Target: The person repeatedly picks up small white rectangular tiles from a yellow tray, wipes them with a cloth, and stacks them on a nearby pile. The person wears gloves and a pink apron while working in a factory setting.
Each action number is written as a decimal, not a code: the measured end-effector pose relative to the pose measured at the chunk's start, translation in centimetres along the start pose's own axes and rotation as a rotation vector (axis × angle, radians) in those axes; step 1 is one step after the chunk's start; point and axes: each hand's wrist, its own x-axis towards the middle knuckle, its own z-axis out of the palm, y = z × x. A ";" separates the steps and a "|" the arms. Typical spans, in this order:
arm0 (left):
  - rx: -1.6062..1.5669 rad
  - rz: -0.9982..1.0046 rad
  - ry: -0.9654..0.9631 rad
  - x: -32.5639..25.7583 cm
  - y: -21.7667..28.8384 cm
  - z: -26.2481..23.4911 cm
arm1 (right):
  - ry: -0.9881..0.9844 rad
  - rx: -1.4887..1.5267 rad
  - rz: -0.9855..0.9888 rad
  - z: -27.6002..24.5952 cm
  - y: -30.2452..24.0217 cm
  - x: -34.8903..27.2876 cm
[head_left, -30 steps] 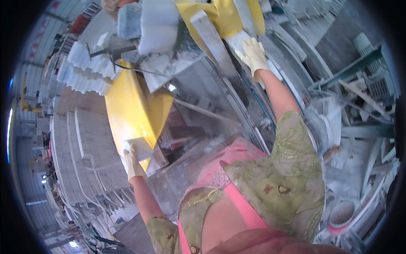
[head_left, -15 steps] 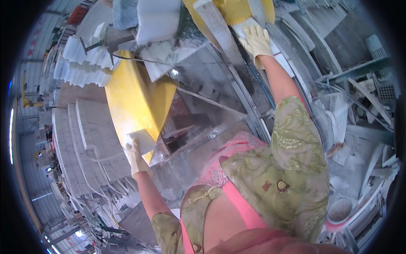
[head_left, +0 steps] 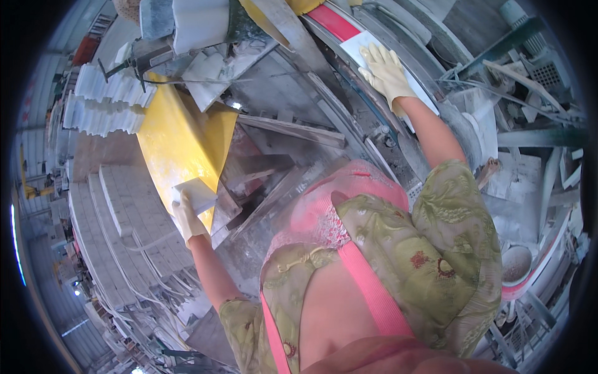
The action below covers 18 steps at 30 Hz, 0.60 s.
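My left hand, in a pale rubber glove, grips the edge of a white square tile. The tile is in front of a yellow sheet hanging at the left. Also gloved, my right hand lies flat with fingers apart on a white tile. Part of this tile is hidden beneath the palm. It rests on a narrow track with a red belt, beside a metal rail.
Stacked grey-white slabs stand at the left, with corrugated white pieces above them. A wooden plank crosses the middle. Machine frames and a perforated crate are at the right, with a round bowl lower down.
My right hand and the white tile under it have moved away from the yellow flap, exposing red belt between them. My left hand still holds its tile. The whole view has shifted slightly.
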 end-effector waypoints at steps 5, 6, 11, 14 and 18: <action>0.008 0.050 -0.033 0.4 -0.3 -0.3 | 0.002 0.255 -0.189 -2.2 4.4 -5.6; -0.007 0.067 -0.045 0.7 -0.5 -0.2 | 0.005 0.259 -0.157 -3.6 5.7 -7.9; 0.067 0.148 -0.029 1.8 -1.7 -0.7 | -0.278 0.075 -0.102 -9.0 6.3 -16.5; -0.033 0.175 -0.077 2.7 -2.3 -1.0 | -0.164 -0.024 -0.105 -8.0 3.7 -18.8; 0.471 0.143 0.047 2.6 -2.7 -1.0 | 0.290 0.155 -0.118 -2.8 2.4 -17.5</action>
